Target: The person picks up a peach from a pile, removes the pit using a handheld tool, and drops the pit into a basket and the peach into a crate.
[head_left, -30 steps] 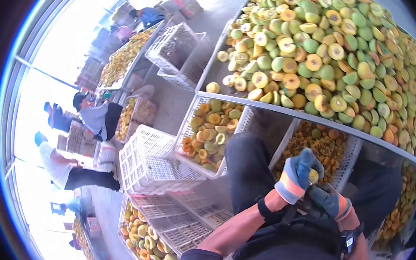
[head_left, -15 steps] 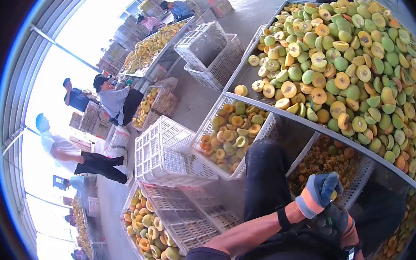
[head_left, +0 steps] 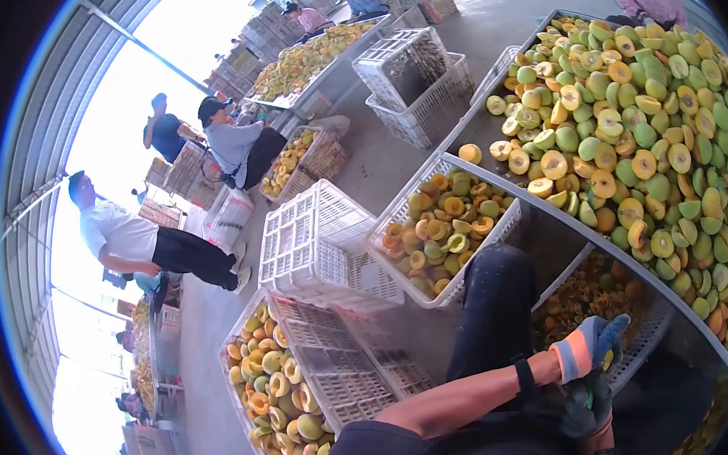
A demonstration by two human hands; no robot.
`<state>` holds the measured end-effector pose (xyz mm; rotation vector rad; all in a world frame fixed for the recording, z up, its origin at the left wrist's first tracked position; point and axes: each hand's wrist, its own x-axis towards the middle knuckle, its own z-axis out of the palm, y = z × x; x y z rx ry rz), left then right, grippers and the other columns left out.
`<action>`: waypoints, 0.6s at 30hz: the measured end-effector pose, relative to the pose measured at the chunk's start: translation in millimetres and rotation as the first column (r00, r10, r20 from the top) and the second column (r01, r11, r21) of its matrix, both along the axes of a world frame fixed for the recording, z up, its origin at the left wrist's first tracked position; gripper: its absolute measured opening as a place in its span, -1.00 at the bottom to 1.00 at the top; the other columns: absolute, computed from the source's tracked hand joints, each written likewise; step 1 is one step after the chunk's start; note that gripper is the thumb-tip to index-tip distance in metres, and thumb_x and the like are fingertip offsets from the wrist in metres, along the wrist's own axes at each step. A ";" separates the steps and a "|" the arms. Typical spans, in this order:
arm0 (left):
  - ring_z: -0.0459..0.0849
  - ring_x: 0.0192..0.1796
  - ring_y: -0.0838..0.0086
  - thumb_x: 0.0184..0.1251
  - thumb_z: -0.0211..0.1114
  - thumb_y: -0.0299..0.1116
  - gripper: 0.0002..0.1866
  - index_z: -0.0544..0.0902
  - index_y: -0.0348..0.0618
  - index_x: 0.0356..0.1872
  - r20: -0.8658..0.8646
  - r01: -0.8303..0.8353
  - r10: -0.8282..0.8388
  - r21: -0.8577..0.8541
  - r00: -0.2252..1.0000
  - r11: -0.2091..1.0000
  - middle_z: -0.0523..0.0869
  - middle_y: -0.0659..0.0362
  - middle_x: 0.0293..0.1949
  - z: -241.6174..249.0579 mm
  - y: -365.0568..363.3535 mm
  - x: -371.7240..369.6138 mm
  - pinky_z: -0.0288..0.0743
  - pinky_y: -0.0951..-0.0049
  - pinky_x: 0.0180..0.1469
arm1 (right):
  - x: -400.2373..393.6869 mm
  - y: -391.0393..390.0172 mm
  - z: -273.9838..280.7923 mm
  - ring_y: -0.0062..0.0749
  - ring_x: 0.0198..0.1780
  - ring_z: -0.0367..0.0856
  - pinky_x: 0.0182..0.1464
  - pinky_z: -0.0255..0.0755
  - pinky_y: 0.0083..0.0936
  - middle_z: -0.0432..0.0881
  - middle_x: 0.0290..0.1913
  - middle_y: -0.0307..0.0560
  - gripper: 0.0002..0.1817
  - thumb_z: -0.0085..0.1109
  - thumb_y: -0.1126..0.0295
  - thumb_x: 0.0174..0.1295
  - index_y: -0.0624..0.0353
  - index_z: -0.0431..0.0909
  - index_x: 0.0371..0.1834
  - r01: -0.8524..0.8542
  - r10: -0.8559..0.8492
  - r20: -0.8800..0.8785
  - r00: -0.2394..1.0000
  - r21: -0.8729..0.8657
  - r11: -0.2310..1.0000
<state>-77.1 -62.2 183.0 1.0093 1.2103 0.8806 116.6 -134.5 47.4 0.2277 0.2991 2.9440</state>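
Both gloved hands have drifted toward five o'clock, the left hand (head_left: 592, 349) gripping a yellow fruit (head_left: 610, 359) above the right hand (head_left: 587, 397), whose grip I cannot tell.

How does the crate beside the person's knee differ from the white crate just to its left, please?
The crate by the knee stands upright, filled with halved fruit; the white crate to its left lies overturned, showing no fruit. The first sits against the sorting table; the second sits out on the floor. Both are white lattice plastic.

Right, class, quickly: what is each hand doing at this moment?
Left hand: gloved, fingers curled; anything held cannot be told.
Right hand: gloved, mostly hidden below the left; state cannot be told.
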 end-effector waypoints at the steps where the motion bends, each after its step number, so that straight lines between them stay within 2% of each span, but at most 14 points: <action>1: 0.64 -0.47 0.38 0.64 -0.16 0.26 -0.18 0.70 -0.29 -0.53 -0.016 0.041 -0.041 0.035 0.999 0.999 0.70 0.11 -0.58 -1.6 3.9 -3.8 0.56 0.35 -0.24 | 0.9 2.5 17.6 -0.35 -0.40 0.61 -0.34 0.49 -0.43 0.65 -0.32 -0.25 -0.35 0.08 -0.28 0.38 0.15 0.57 0.07 0.153 -0.009 0.506 0.863 -0.244 0.958; 2: 0.64 -0.47 0.38 0.64 -0.16 0.26 -0.18 0.70 -0.29 -0.53 -0.013 0.033 -0.033 0.037 0.999 0.999 0.70 0.11 -0.58 2.9 6.8 -7.5 0.56 0.35 -0.24 | 0.5 13.1 41.5 -0.35 -0.40 0.61 -0.34 0.49 -0.43 0.65 -0.32 -0.25 -0.35 0.08 -0.28 0.38 0.15 0.57 0.07 0.146 -0.003 0.508 0.861 -0.241 0.960; 3: 0.64 -0.46 0.36 0.64 -0.19 0.27 -0.16 0.70 -0.30 -0.52 -0.077 0.028 -0.029 -0.020 0.997 0.999 0.70 0.11 -0.58 10.2 10.7 -11.6 0.56 0.35 -0.22 | -1.5 28.3 66.9 -0.29 -0.33 0.66 -0.27 0.54 -0.40 0.68 -0.23 -0.23 -0.44 0.13 -0.11 0.40 0.18 0.54 0.16 -0.060 -0.228 0.709 0.667 0.356 0.933; 4: 0.65 -0.46 0.34 0.64 -0.23 0.28 -0.14 0.71 -0.30 -0.52 -0.139 0.021 -0.032 -0.077 0.990 0.997 0.70 0.11 -0.57 17.8 15.5 -16.1 0.56 0.35 -0.20 | -5.8 43.4 89.7 -0.24 -0.26 0.71 -0.20 0.59 -0.37 0.72 -0.14 -0.20 -0.49 0.18 0.06 0.42 0.20 0.50 0.26 -0.398 -0.543 0.680 0.493 0.731 0.555; 9: 0.67 -0.44 0.39 0.64 -0.11 0.17 -0.30 0.71 -0.22 -0.44 0.111 -0.289 0.277 0.115 0.954 0.950 0.70 0.18 -0.53 0.4 57.2 -42.0 0.55 0.41 -0.24 | -6.8 98.6 125.8 -0.15 -0.35 0.69 -0.29 0.52 -0.28 0.65 -0.46 -0.17 -0.80 0.16 0.33 0.39 0.19 0.68 -0.32 -0.809 -0.815 0.233 0.531 0.426 -0.405; 10: 0.69 -0.41 0.37 0.65 0.00 0.05 -0.44 0.70 -0.21 -0.35 0.374 -0.358 0.354 -0.060 0.858 0.932 0.74 0.17 -0.46 1.6 65.0 -48.8 0.55 0.41 -0.28 | -10.1 104.0 133.9 -0.23 -0.36 0.67 -0.30 0.51 -0.33 0.66 -0.46 -0.22 -0.81 0.18 0.32 0.39 0.21 0.68 -0.28 -0.779 -0.837 0.243 0.491 0.553 -0.296; 11: 0.69 -0.37 0.44 0.65 0.01 0.05 -0.45 0.71 -0.17 -0.36 0.364 -0.464 0.362 0.248 0.858 0.850 0.74 0.22 -0.44 -23.7 74.8 -51.3 0.55 0.45 -0.26 | -9.3 106.2 142.9 -0.31 -0.36 0.65 -0.31 0.51 -0.37 0.66 -0.46 -0.26 -0.81 0.19 0.32 0.40 0.22 0.68 -0.23 -0.742 -0.861 0.278 0.426 0.651 -0.157; 12: 0.70 -0.31 0.48 0.67 -0.01 0.00 -0.50 0.71 -0.15 -0.29 0.532 -0.479 0.405 0.002 0.744 0.878 0.72 0.24 -0.42 18.0 62.1 -55.6 0.57 0.47 -0.21 | -2.4 100.8 133.6 -0.45 -0.39 0.59 -0.33 0.49 -0.45 0.65 -0.46 -0.36 -0.84 0.21 0.35 0.38 0.23 0.65 -0.19 -0.602 -0.840 0.466 0.278 0.766 0.225; 13: 0.72 -0.25 0.49 0.65 0.05 -0.09 -0.63 0.69 -0.15 -0.15 0.575 -0.504 0.430 -0.036 0.696 0.863 0.73 0.23 -0.34 28.7 61.2 -57.2 0.60 0.47 -0.17 | 9.1 93.5 78.4 -0.31 -0.40 0.67 -0.31 0.53 -0.38 0.70 -0.45 -0.29 -0.85 0.22 0.34 0.37 0.18 0.64 -0.18 -0.630 -0.965 0.055 0.257 0.767 -0.124; 14: 0.73 -0.22 0.47 0.59 0.13 -0.19 -0.72 0.66 -0.18 -0.05 0.484 -0.471 0.301 0.281 0.822 0.836 0.73 0.19 -0.27 15.6 57.6 -60.9 0.64 0.45 -0.11 | -2.3 94.3 108.3 -0.12 -0.33 0.75 -0.26 0.58 -0.26 0.75 -0.39 -0.09 -0.86 0.20 0.34 0.36 0.14 0.66 -0.15 -0.934 -0.939 0.048 0.339 0.139 -0.330; 15: 0.75 -0.17 0.42 0.55 0.16 -0.24 -0.74 0.67 -0.22 -0.02 -0.206 -0.186 0.481 0.739 0.852 0.647 0.75 0.13 -0.19 26.8 51.2 -63.6 0.69 0.39 -0.05 | -3.9 93.4 92.2 0.01 -0.21 0.77 -0.19 0.59 -0.15 0.75 -0.28 0.12 -0.83 0.18 0.33 0.37 0.11 0.68 -0.10 -0.943 -0.933 0.152 0.325 -0.019 -0.331; 16: 0.77 -0.07 0.35 0.58 0.12 -0.22 -0.70 0.68 -0.23 0.03 0.290 -0.448 0.357 0.373 0.888 0.813 0.76 0.10 -0.13 16.6 45.0 -53.3 0.70 0.33 0.00 | 17.8 79.1 40.9 -0.12 -0.33 0.74 -0.26 0.59 -0.22 0.73 -0.31 0.07 -0.81 0.19 0.29 0.39 0.11 0.66 -0.07 -0.842 -0.805 -0.254 0.537 -0.218 -0.493; 17: 0.76 0.01 0.30 0.62 0.07 -0.14 -0.62 0.67 -0.24 0.07 0.723 -0.374 0.410 -0.223 0.555 0.900 0.77 0.08 -0.05 11.5 48.4 -62.8 0.71 0.29 -0.01 | 9.7 84.9 67.8 -0.17 -0.38 0.69 -0.32 0.53 -0.31 0.70 -0.35 0.01 -0.73 0.20 0.22 0.39 0.15 0.64 -0.01 -0.918 -0.959 -0.071 0.275 0.278 -0.283; 18: 0.75 0.04 0.31 0.66 0.02 -0.10 -0.57 0.66 -0.25 0.11 0.760 -0.317 0.354 -0.204 0.545 0.926 0.77 0.07 -0.02 10.7 42.3 -63.9 0.70 0.31 0.00 | -18.5 83.7 103.0 -0.23 -0.43 0.64 -0.38 0.48 -0.41 0.67 -0.39 -0.05 -0.65 0.21 0.15 0.40 0.20 0.62 0.04 -0.741 -0.971 0.228 0.077 0.665 0.098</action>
